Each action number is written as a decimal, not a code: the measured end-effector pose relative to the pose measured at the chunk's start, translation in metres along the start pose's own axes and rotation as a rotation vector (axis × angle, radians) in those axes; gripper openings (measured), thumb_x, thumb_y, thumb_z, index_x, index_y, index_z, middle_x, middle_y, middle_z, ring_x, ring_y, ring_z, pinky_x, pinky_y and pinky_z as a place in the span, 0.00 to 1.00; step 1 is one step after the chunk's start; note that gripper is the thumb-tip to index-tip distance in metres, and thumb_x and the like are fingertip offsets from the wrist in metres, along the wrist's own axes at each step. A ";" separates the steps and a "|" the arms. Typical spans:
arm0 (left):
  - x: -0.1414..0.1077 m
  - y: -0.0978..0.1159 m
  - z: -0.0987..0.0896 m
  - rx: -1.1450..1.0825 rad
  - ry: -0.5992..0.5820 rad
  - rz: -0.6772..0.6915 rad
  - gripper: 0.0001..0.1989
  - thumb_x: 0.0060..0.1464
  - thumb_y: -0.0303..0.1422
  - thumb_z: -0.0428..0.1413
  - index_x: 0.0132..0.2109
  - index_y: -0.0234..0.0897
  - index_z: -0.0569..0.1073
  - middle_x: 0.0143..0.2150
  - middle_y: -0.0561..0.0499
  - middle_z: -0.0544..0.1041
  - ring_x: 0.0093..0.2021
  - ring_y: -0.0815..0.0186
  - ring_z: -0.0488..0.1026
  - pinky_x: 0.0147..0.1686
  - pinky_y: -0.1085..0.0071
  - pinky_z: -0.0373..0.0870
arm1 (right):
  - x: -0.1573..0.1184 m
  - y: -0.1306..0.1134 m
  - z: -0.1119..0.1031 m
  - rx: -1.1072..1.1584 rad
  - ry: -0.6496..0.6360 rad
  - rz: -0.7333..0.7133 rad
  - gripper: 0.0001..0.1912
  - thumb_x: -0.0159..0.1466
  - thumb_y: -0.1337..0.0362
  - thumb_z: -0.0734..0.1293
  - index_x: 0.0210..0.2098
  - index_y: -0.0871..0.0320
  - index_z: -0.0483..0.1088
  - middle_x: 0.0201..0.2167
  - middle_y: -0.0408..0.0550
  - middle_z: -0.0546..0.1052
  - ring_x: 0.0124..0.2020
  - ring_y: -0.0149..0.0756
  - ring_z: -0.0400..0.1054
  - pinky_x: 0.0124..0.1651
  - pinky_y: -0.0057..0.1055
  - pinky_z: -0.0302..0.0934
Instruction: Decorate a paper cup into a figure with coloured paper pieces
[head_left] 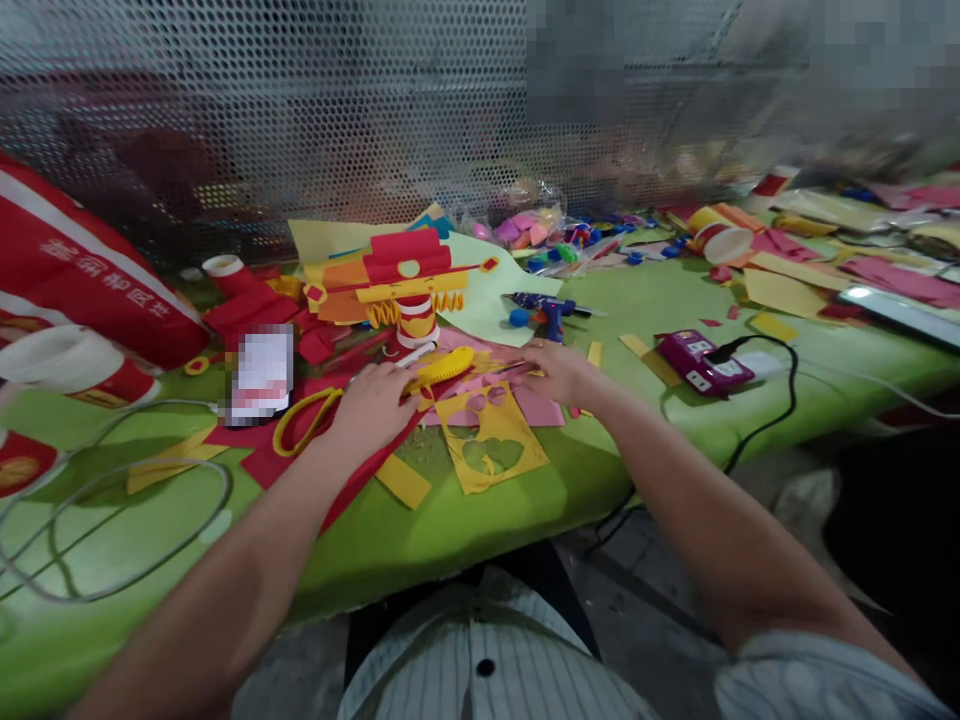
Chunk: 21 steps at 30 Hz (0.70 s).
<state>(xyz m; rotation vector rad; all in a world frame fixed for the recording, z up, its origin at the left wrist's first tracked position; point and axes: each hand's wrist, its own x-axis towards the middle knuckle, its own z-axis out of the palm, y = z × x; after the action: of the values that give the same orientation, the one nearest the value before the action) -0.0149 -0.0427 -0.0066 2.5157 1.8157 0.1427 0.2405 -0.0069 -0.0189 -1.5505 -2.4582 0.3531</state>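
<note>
My left hand [375, 405] rests palm down over red and yellow paper, its fingers loosely apart. A yellow loop [306, 420] lies beside its wrist, and a yellow piece with a ridged edge [444, 369] is just beyond its fingertips. My right hand [559, 375] reaches low over pink and yellow scraps, fingers slightly bent and apart; nothing is plainly held. Between the hands lies a yellow paper sheet [517, 455] with cut-out holes. Behind them stands a paper figure [411, 270] with a red hat and yellow pleated strips, on a paper cup [417, 322].
A blue glue gun [553, 318] lies behind my right hand. A purple power socket [703, 362] with a black cable is to the right. On the left are a phone [260, 375], a white cable [225, 490], paper cups [112, 370] and a red bag [90, 260]. Metal mesh [337, 120] rises behind.
</note>
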 end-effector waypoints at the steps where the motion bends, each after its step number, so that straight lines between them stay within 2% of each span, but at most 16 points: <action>1: 0.001 -0.001 0.002 0.005 0.018 -0.002 0.16 0.53 0.35 0.47 0.45 0.32 0.73 0.44 0.42 0.74 0.46 0.55 0.68 0.49 0.60 0.63 | -0.002 0.001 0.002 -0.008 0.007 0.004 0.13 0.58 0.65 0.62 0.41 0.59 0.72 0.41 0.53 0.74 0.41 0.40 0.67 0.39 0.29 0.58; 4: -0.001 -0.005 0.004 0.010 0.075 -0.022 0.14 0.54 0.35 0.47 0.43 0.34 0.73 0.41 0.43 0.75 0.45 0.55 0.68 0.48 0.60 0.63 | -0.005 0.002 0.004 -0.005 0.092 0.035 0.10 0.59 0.67 0.60 0.36 0.58 0.73 0.39 0.52 0.73 0.39 0.39 0.67 0.39 0.30 0.59; 6: -0.003 -0.005 0.004 -0.001 0.099 -0.027 0.13 0.54 0.34 0.47 0.41 0.35 0.73 0.41 0.45 0.75 0.44 0.56 0.68 0.47 0.61 0.64 | -0.009 0.000 0.002 0.007 0.190 0.041 0.11 0.59 0.66 0.61 0.40 0.57 0.71 0.43 0.52 0.72 0.42 0.40 0.67 0.40 0.31 0.59; 8: -0.006 -0.002 0.005 -0.024 0.103 -0.019 0.13 0.54 0.34 0.46 0.40 0.36 0.74 0.40 0.45 0.76 0.44 0.56 0.68 0.46 0.61 0.65 | -0.014 -0.005 -0.001 0.009 0.217 0.026 0.13 0.59 0.64 0.61 0.43 0.57 0.70 0.46 0.52 0.71 0.43 0.41 0.67 0.41 0.32 0.59; 10: -0.008 0.003 0.005 -0.044 0.093 0.012 0.14 0.54 0.35 0.46 0.40 0.36 0.74 0.39 0.44 0.76 0.44 0.55 0.69 0.46 0.60 0.65 | -0.016 -0.014 -0.003 0.002 0.132 -0.024 0.13 0.60 0.63 0.61 0.43 0.56 0.70 0.45 0.52 0.72 0.44 0.41 0.67 0.42 0.33 0.59; 13: -0.010 0.011 0.007 -0.057 0.050 0.085 0.14 0.54 0.36 0.47 0.41 0.36 0.74 0.40 0.44 0.76 0.45 0.56 0.69 0.47 0.60 0.64 | -0.009 -0.031 -0.003 -0.026 -0.080 -0.165 0.15 0.58 0.63 0.63 0.45 0.57 0.70 0.47 0.53 0.72 0.49 0.43 0.64 0.47 0.34 0.57; 16: -0.011 0.013 0.008 -0.070 0.031 0.118 0.15 0.55 0.36 0.46 0.42 0.36 0.74 0.41 0.44 0.76 0.45 0.56 0.69 0.48 0.60 0.64 | 0.006 -0.040 0.002 -0.062 -0.236 -0.194 0.17 0.55 0.66 0.65 0.44 0.60 0.69 0.45 0.53 0.73 0.45 0.43 0.66 0.42 0.33 0.57; 18: -0.013 0.011 0.009 -0.088 0.037 0.112 0.16 0.55 0.37 0.46 0.42 0.36 0.74 0.41 0.44 0.76 0.45 0.56 0.69 0.47 0.60 0.64 | 0.014 -0.040 0.005 -0.061 -0.293 -0.193 0.11 0.56 0.65 0.64 0.39 0.60 0.71 0.38 0.51 0.75 0.38 0.40 0.67 0.36 0.31 0.56; 21: -0.015 0.006 0.011 -0.098 0.041 0.073 0.15 0.55 0.37 0.46 0.42 0.36 0.74 0.41 0.44 0.76 0.46 0.56 0.69 0.47 0.60 0.65 | 0.014 -0.033 0.006 -0.047 -0.279 -0.199 0.06 0.57 0.65 0.63 0.30 0.60 0.71 0.32 0.51 0.75 0.35 0.38 0.67 0.35 0.30 0.56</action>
<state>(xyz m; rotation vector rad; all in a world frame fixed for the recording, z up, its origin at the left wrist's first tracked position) -0.0128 -0.0590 -0.0174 2.5296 1.6876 0.2812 0.2042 -0.0083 -0.0138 -1.3347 -2.8234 0.5096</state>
